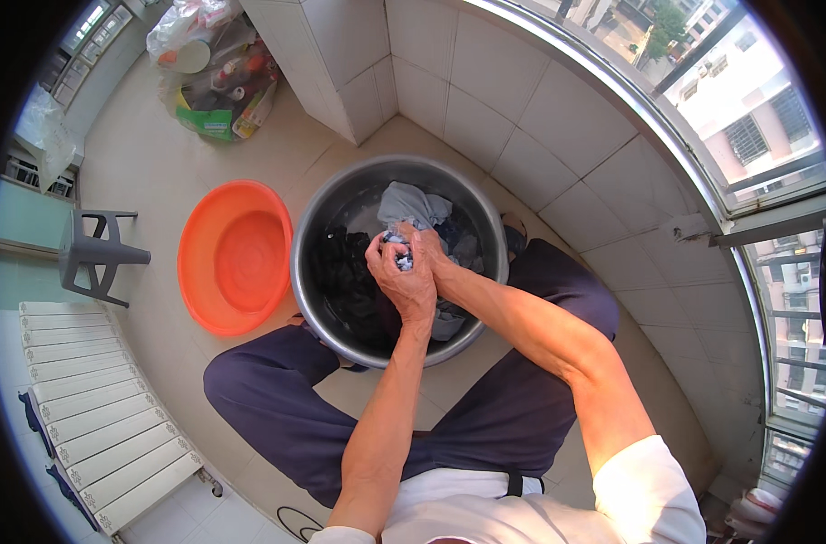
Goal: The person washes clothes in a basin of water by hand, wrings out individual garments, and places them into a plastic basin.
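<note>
A large grey metal basin (302, 224) stands on the floor between my knees. Over its middle, my left hand (406, 275) and my right hand (426, 248) press together around a bunched, patterned blue-and-white cloth (404, 261). Most of that cloth is hidden by my fingers. Light grey fabric (413, 202) lies in the basin just beyond my hands. Dark wet-looking clothing (348, 272) fills the basin's left side, and more greyish cloth (448, 321) shows below my right wrist.
An orange plastic basin (249, 255) sits left of the metal one, close to its rim. Farther left are a grey plastic stool (103, 251) and a white radiator (100, 408). Plastic bags (215, 75) with mixed items rest at the back. A tiled wall (521, 129) with windows curves along the right.
</note>
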{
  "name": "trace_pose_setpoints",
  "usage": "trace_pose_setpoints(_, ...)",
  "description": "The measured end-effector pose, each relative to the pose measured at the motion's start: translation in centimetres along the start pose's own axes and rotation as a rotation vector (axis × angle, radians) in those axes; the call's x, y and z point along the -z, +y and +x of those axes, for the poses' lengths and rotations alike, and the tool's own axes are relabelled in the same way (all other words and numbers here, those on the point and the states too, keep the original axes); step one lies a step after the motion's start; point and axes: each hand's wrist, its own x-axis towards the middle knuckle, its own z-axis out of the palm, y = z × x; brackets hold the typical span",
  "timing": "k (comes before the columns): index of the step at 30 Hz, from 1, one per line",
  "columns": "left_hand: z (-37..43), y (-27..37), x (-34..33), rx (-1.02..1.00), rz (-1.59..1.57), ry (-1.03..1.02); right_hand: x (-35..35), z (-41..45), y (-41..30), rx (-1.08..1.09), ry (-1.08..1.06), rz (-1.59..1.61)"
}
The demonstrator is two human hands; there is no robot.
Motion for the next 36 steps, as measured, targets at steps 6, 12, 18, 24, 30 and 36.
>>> trace_pose_setpoints(6, 4.8, -9.0, -1.1, 0.322, 0.139, -0.002, -0.3, -1.6, -0.9, 0.039, 0.002, -0.185)
trace_pose_setpoints(12, 4.7, -10.2, -0.3, 0.987, -0.801, -0.066, 0.9, -1.4, -0.2, 0.186, 0.007, -0.307)
trace_pose_setpoints(18, -1.4, -14.2, 0.1, 1.045, -0.634, 0.059, 3.5, 1.2, -1.9, 0.415, 0.112, -0.63)
trace_pose_setpoints(24, -8.1, -13.3, -0.2, 0.991, -0.286, 0.045, 6.6, 4.8, 2.6, 0.502, 0.283, -1.074)
trace_pose_setpoints(30, -10.2, -14.8, 0.8, 0.695, 0.086, 0.009, 13.0, 12.1, 12.6, 0.783, 0.237, -1.87)
trace_pose_setpoints(36, -8.2, -14.8, 0.9, 0.693, -0.11, -0.094, 17.0, 18.2, 18.0, 0.4, -0.1, -2.037)
